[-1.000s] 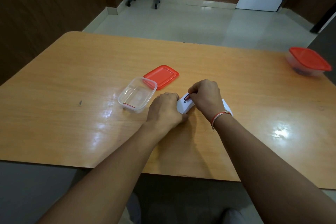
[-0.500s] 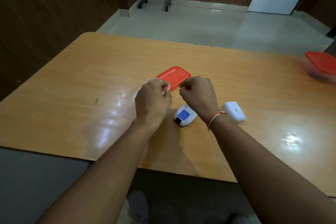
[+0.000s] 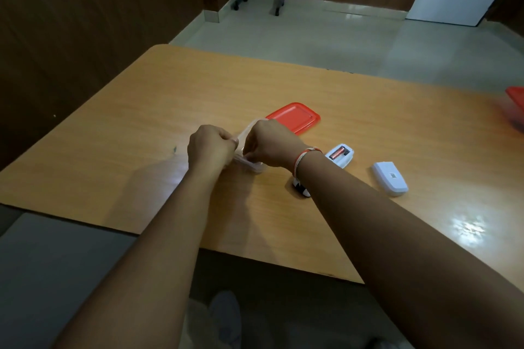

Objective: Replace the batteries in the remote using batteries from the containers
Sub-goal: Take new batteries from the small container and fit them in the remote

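Observation:
My left hand (image 3: 211, 147) grips the near-left rim of the clear plastic container (image 3: 252, 166), which is tipped up off the table. My right hand (image 3: 269, 142) closes on its right side, fingers curled over the rim; whatever lies inside is hidden by both hands. The white remote (image 3: 339, 154) lies face down just right of my right wrist. Its open compartment shows one red battery (image 3: 337, 153), and its dark end pokes out below my forearm. The white battery cover (image 3: 390, 178) lies further right.
The container's red lid (image 3: 293, 117) lies flat just behind my hands. A second container with a red lid (image 3: 516, 100) sits at the table's far right edge. The wooden table (image 3: 141, 150) ends close to my body.
Both hands left the remote and moved left to the clear container, which now tilts up between them. The remote lies alone with its compartment open.

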